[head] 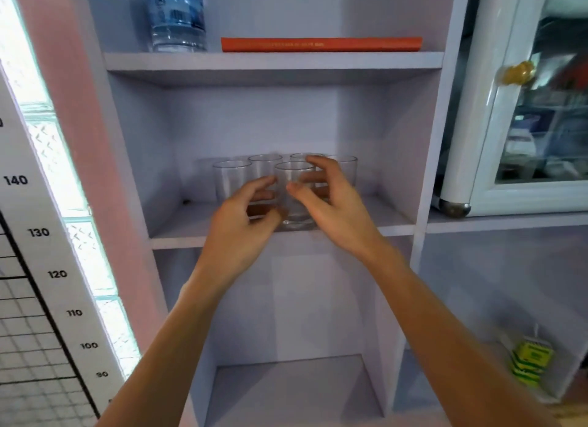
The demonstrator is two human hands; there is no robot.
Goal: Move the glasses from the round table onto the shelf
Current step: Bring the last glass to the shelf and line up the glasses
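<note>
Bare forearms are seen reaching up from the bottom edge toward a pale lilac shelf (pixel 178 234). The left hand (pixel 241 223) is held loosely curled, fingers apart, its fingertips beside the front glass (pixel 296 197); no firm grip on it can be made out. The right hand (pixel 331 204) is spread open, with thumb and fingers arched around the right side of the same glass, whether touching it or just off it cannot be told. That clear glass is set upright near the front edge of the middle shelf board. Behind it, four more clear glasses (pixel 230 180) are lined up upright in a row across the back of the compartment, partly hidden by the hands. On the board above, a blue-labelled water bottle (pixel 176 16) is stood at the left, and an orange book (pixel 321 44) is laid flat beside it.
</note>
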